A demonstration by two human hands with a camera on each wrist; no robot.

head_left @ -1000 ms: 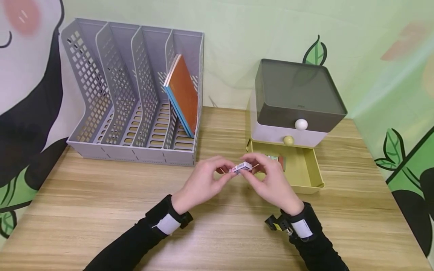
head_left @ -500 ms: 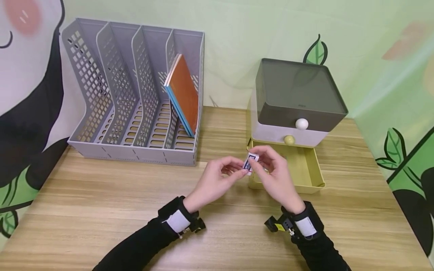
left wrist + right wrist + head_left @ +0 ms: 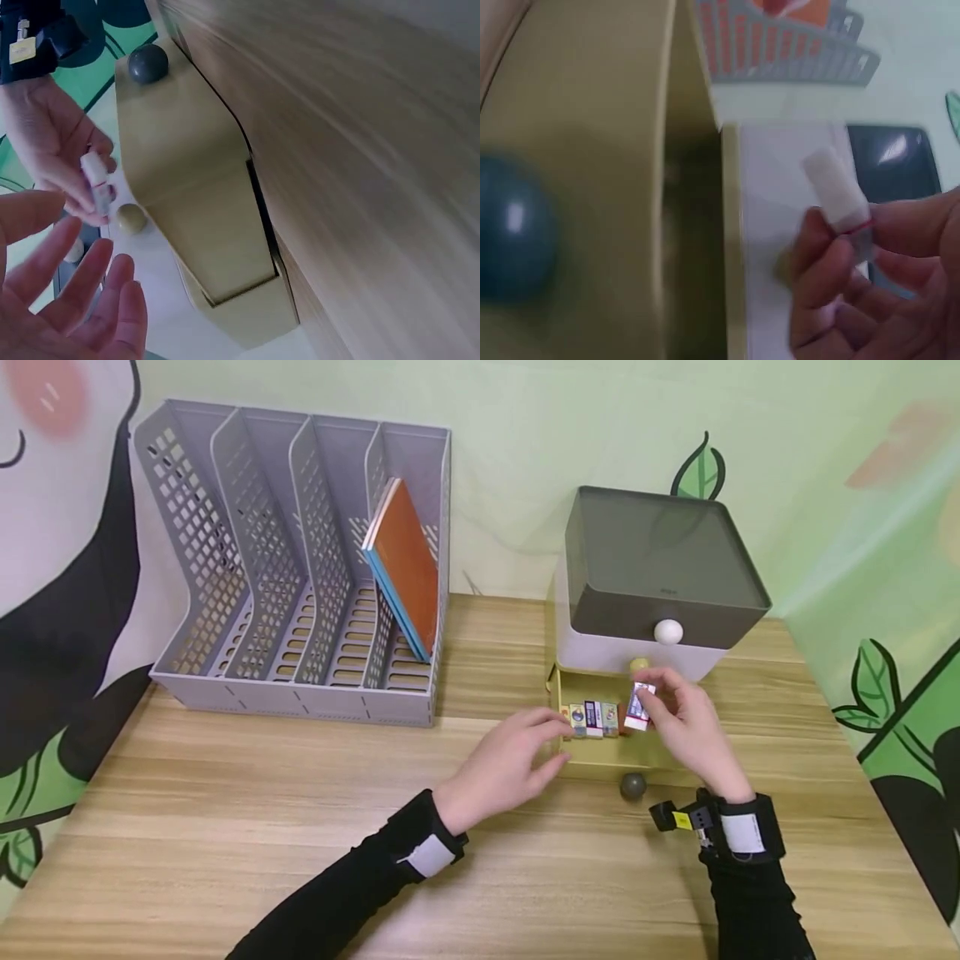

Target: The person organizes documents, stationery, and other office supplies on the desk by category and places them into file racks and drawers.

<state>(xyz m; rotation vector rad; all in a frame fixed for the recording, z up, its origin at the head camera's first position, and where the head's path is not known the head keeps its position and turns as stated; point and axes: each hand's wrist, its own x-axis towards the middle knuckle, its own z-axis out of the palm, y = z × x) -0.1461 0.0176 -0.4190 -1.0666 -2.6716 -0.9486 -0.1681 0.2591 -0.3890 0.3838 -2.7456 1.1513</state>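
My right hand (image 3: 693,731) pinches a small white eraser (image 3: 639,706) with a blue and white sleeve between thumb and fingers, above the right part of the pulled-out yellow drawer (image 3: 600,771). In the right wrist view the bare white end of the eraser (image 3: 831,184) sticks out from the fingertips. Several small wrapped blocks (image 3: 594,718), perhaps erasers, lie side by side at the drawer's left. My left hand (image 3: 506,766) holds nothing; its fingertips are by the drawer's left edge. Spread, loosely bent fingers show on the left hand (image 3: 75,300) in the left wrist view.
Above the drawer sit a white drawer (image 3: 600,652) and a dark grey top unit (image 3: 667,552) with a white knob. A dark round knob (image 3: 633,787) is on the yellow drawer's front. At the left stands a grey file rack (image 3: 300,700) holding orange and blue books (image 3: 408,568).
Both hands were together on the eraser. They have parted: the right hand carried it rightward over the drawer, while the left let go and moved slightly right and down.
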